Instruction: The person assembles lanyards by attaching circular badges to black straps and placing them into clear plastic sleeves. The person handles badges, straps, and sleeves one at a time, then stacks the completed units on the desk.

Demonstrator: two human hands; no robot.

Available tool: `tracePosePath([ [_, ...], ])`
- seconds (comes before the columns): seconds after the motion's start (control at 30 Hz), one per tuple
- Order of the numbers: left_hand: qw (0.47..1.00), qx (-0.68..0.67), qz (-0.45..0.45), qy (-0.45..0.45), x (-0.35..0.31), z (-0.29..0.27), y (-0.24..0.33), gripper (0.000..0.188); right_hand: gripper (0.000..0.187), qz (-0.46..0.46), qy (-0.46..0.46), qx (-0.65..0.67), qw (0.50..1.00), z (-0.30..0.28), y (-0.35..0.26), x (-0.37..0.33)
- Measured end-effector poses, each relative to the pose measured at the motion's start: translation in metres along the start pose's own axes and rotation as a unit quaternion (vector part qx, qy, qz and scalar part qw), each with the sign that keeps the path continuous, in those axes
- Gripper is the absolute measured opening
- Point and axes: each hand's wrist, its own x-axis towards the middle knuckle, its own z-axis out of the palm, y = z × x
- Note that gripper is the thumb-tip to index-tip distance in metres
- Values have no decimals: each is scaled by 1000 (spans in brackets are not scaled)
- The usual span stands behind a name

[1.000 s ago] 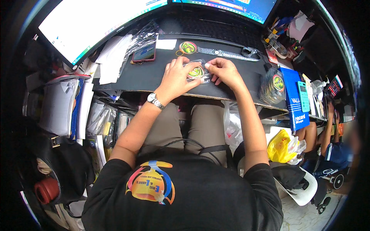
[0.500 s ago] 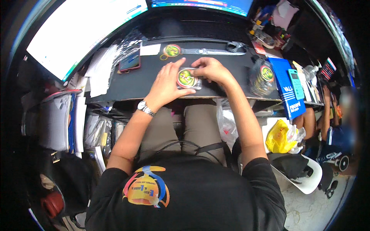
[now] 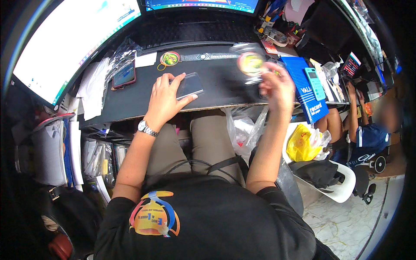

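My right hand (image 3: 278,84) is raised over the right of the desk, blurred, fingers closed on a round yellow-green tag (image 3: 251,63) in a clear plastic sleeve. More clear packaging lies partly hidden behind that hand. My left hand (image 3: 167,97) rests on the desk, thumb and forefinger spread along the left side of a clear plastic sleeve (image 3: 190,86); whether it is one sleeve or a stack I cannot tell. Farther back lies another round tag (image 3: 169,58) with a yellow loop, beside a grey printed strap (image 3: 208,56).
A phone (image 3: 124,75) and papers (image 3: 93,89) lie at the left. To the right are a blue record book (image 3: 303,84) and a teal calculator (image 3: 315,83). A keyboard (image 3: 199,34) and monitors stand behind. Another person (image 3: 368,138) sits at the far right.
My right hand has lifted the sleeved round tag off the desk and moved it right. My left hand stays by the clear sleeve now uncovered there. The whole view has shifted.
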Motion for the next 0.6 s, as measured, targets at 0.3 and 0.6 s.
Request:
tracePosePath([
  [0.3, 999, 30, 8, 20, -1, 0, 2, 61, 35, -1, 208, -211, 955, -70, -11, 25],
  [0.6, 999, 1, 3, 32, -3, -3, -1, 65, 36, -226, 298, -598, 708, -23, -15, 13],
])
